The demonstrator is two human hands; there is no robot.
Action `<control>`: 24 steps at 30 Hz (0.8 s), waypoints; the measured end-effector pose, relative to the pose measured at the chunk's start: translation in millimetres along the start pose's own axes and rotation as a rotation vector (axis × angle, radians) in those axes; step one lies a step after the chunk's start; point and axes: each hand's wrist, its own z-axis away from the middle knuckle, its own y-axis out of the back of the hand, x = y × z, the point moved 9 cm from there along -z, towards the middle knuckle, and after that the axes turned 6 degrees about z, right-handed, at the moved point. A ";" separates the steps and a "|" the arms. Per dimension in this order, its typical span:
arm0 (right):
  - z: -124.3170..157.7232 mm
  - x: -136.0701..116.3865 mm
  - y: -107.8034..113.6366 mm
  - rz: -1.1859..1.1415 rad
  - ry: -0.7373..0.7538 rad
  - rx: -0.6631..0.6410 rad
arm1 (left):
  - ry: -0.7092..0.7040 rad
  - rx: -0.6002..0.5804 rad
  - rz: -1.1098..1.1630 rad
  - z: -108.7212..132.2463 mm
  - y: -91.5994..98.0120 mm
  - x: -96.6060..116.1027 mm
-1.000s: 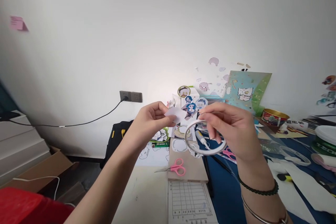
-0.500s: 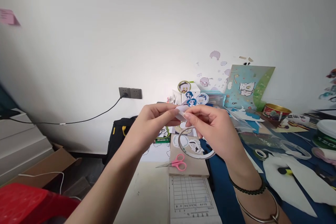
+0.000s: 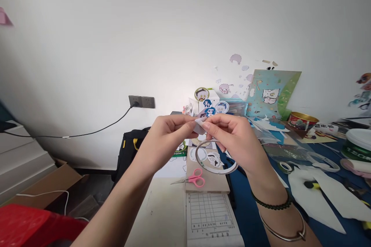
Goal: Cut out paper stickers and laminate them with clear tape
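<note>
Both hands are raised in front of me, thumbs and fingertips meeting at a small white paper piece [image 3: 199, 126]. My left hand [image 3: 171, 135] pinches its left side between thumb and fingers. My right hand [image 3: 234, 133] is closed on its right side, the thumb pressed on the edge. Below the right fingers hangs a thin white ring [image 3: 216, 170], which looks like a narrow tape roll; how it is held is hidden. Beneath the hands, pink-handled scissors [image 3: 197, 178] and cut-out stickers [image 3: 213, 159] lie on a beige board [image 3: 214, 185].
A printed form pad [image 3: 213, 216] lies at the near edge. To the right are white cut sheets [image 3: 313, 200], a small tape roll [image 3: 285, 167], a gold-rimmed bowl [image 3: 303, 121] and a green-and-white tub [image 3: 358, 142]. A black bag [image 3: 130, 146] stands left, a red object [image 3: 37, 224] nearer.
The view has shifted slightly, so the background sits a little further left. My right thumb has edged closer to the left fingertips on the paper piece. Both hands keep their hold.
</note>
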 end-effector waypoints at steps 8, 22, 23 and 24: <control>-0.5 1.4 -0.9 -0.014 -0.007 0.007 | -0.005 0.013 -0.040 0.5 -0.3 0.7; -0.9 4.0 -1.8 -0.006 -0.018 0.011 | -0.048 0.034 -0.130 2.9 -1.5 4.9; -1.0 4.1 -1.7 -0.003 -0.019 0.011 | -0.054 0.042 -0.142 3.3 -1.2 6.2; -1.1 4.3 -1.7 0.001 -0.021 0.012 | -0.058 0.050 -0.151 3.8 -1.0 7.3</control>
